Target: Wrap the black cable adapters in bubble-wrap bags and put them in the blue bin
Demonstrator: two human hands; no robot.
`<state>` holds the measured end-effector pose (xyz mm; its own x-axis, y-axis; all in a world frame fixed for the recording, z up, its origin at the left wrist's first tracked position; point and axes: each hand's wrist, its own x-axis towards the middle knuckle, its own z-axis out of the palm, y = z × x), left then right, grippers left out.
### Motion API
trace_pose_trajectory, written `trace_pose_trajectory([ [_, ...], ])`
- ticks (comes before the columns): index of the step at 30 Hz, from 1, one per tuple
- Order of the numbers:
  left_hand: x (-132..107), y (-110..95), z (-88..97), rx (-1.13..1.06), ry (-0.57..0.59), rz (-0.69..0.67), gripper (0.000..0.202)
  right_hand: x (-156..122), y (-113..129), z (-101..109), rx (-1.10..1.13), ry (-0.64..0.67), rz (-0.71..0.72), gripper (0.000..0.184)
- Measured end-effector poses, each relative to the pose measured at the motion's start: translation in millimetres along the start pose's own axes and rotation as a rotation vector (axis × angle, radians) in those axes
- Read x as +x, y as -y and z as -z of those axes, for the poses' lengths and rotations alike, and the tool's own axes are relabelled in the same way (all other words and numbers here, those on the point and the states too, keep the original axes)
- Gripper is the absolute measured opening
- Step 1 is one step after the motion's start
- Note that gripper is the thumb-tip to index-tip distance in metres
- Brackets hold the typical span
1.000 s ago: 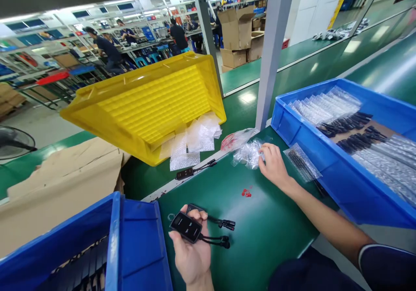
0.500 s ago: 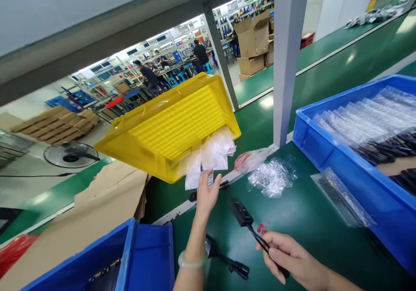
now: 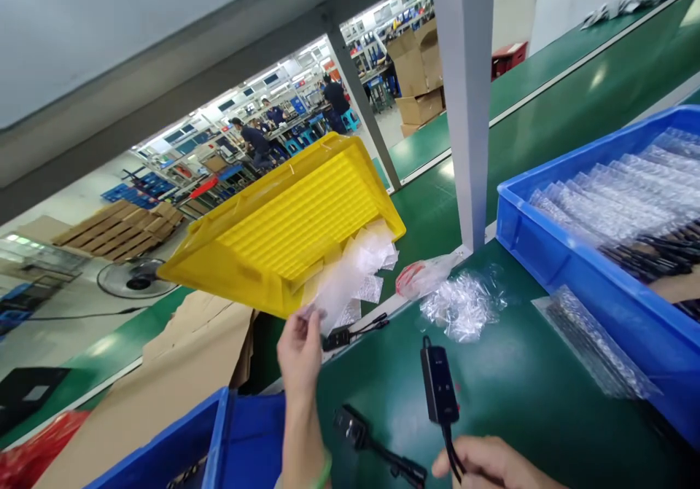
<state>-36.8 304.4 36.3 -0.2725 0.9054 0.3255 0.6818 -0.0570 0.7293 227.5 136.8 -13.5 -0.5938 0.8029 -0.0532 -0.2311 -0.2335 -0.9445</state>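
My left hand is raised in front of the tilted yellow bin, its fingers pinched on a clear bubble-wrap bag pulled from the pile at the bin's mouth. My right hand at the bottom edge grips the cable of a black controller box, which stands up above the green table. A second black controller with cable lies on the table between my hands.
A blue crate of bagged black cables sits at the right. Another blue crate is at the lower left beside cardboard. Crumpled plastic, a bagged cable and a white post are ahead. People work far behind.
My left hand has taken a bubble-wrap bag from the pile and lifted it. My right hand has drawn back toward me, tipping the black controller more upright.
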Motion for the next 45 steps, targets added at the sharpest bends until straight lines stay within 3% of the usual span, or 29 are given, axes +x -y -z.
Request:
trace_pose_trajectory([
  [2, -37, 0, 35.8, -0.164, 0.038, 0.103, 0.042, -2, 2, -5, 0.080, 0.016, -0.020, 0.051],
  [4, -74, 6, 61.0, -0.306, 0.147, 0.271, 0.052, -7, 4, -8, 0.114, 0.033, -0.003, 0.046],
  [7, -123, 22, 75.8, -0.240, 0.287, 0.459, 0.056, -17, 10, -8, 0.043, 0.058, 0.015, 0.038],
  [9, -152, 30, 74.2, 0.002, 0.208, 0.430, 0.049, -26, 13, -9, -0.062, 0.069, 0.036, 0.035],
  [11, -180, 30, 67.3, 0.210, 0.117, 0.314, 0.040, -36, 14, -11, -0.187, 0.079, 0.053, 0.032],
  [14, -219, 16, 50.6, 0.201, 0.228, 0.174, 0.026, -50, 14, -15, -0.340, 0.097, 0.016, 0.029],
  [17, -245, 3, 29.6, 0.094, 0.337, 0.163, 0.017, -58, 13, -19, -0.505, 0.137, -0.014, 0.030],
  [22, -252, 7, 12.7, 0.001, 0.344, 0.263, 0.008, -63, 12, -21, -0.653, 0.260, -0.025, 0.029],
  [27, -248, 13, 28.0, -0.191, 0.361, 0.297, 0.008, -67, -2, -20, -0.781, 0.248, -0.054, 0.036],
  [33, -255, -1, 44.6, -0.298, 0.285, 0.341, 0.020, -69, -15, -20, -1.048, 0.212, -0.094, 0.048],
  [38, -262, -26, 43.7, -0.201, 0.290, 0.179, 0.012, -68, -17, -25, -1.094, 0.196, -0.094, 0.044],
  [45, -278, -66, 18.5, -0.311, 0.457, -0.022, 0.009, -65, -24, -32, -0.918, -0.093, -0.022, 0.055],
])
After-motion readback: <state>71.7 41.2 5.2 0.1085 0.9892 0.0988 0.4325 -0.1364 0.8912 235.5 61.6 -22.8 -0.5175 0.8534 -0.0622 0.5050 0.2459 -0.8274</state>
